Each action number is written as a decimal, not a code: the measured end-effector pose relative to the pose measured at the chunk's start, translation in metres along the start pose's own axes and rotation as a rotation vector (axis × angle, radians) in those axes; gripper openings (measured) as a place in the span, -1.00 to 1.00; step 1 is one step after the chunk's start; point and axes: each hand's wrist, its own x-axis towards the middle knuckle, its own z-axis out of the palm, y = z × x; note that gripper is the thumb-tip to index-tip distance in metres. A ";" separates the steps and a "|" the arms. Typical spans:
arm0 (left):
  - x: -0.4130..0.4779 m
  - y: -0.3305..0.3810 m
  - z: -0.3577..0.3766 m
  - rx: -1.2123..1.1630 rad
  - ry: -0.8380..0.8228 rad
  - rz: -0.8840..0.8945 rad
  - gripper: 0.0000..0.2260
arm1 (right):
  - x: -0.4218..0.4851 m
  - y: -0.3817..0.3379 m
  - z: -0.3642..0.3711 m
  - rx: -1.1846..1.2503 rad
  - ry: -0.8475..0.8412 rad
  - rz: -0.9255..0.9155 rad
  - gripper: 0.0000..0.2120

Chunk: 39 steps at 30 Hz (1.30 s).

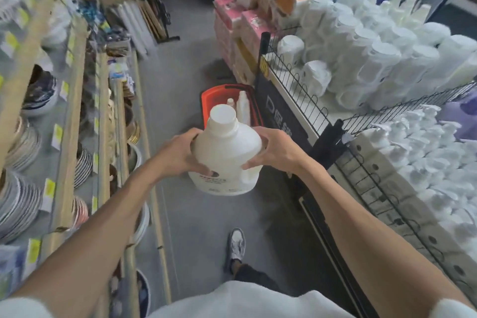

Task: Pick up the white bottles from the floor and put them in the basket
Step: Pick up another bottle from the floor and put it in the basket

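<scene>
I hold a large white bottle point(225, 152) with a wide white cap upright in front of me, above the aisle floor. My left hand point(180, 153) grips its left side and my right hand point(271, 151) grips its right side, fingers curled round the body. Just beyond the bottle, an orange-red basket point(206, 100) with a black handle stands on the grey floor beside the right-hand display. Two smaller white bottles point(242, 106) stand inside it. The big bottle hides the basket's near part.
Shelves of plates and bowls point(23, 142) line the left side. On the right, a black wire-fenced display point(296, 77) holds white mugs and white bottles. Stacked tissue packs point(240, 20) stand beyond the basket. My shoe point(236, 245) is on the grey aisle floor.
</scene>
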 end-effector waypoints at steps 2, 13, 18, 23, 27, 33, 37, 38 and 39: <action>0.030 -0.001 -0.010 -0.004 -0.008 -0.008 -0.10 | 0.032 0.005 -0.009 -0.004 -0.005 0.000 -0.18; 0.177 -0.018 -0.078 -0.006 -0.028 -0.028 -0.04 | 0.190 0.011 -0.047 -0.016 -0.014 -0.023 -0.17; 0.246 -0.037 -0.114 -0.009 -0.073 0.005 -0.11 | 0.254 0.009 -0.052 -0.005 0.021 0.011 -0.14; 0.313 -0.056 -0.146 -0.006 -0.114 0.111 -0.16 | 0.306 0.005 -0.053 -0.016 0.095 0.047 -0.20; 0.370 -0.064 -0.166 0.006 -0.168 0.154 -0.20 | 0.338 0.004 -0.053 0.004 0.173 0.137 -0.20; 0.454 -0.063 -0.181 0.092 -0.276 0.196 -0.18 | 0.380 0.011 -0.060 0.027 0.275 0.243 -0.17; 0.501 -0.049 -0.184 0.151 -0.351 0.221 -0.19 | 0.407 0.028 -0.070 0.029 0.324 0.308 -0.19; 0.513 -0.047 -0.183 0.158 -0.369 0.224 -0.19 | 0.414 0.034 -0.073 0.033 0.331 0.318 -0.20; 0.524 -0.045 -0.180 0.162 -0.381 0.223 -0.18 | 0.420 0.039 -0.076 0.039 0.333 0.330 -0.19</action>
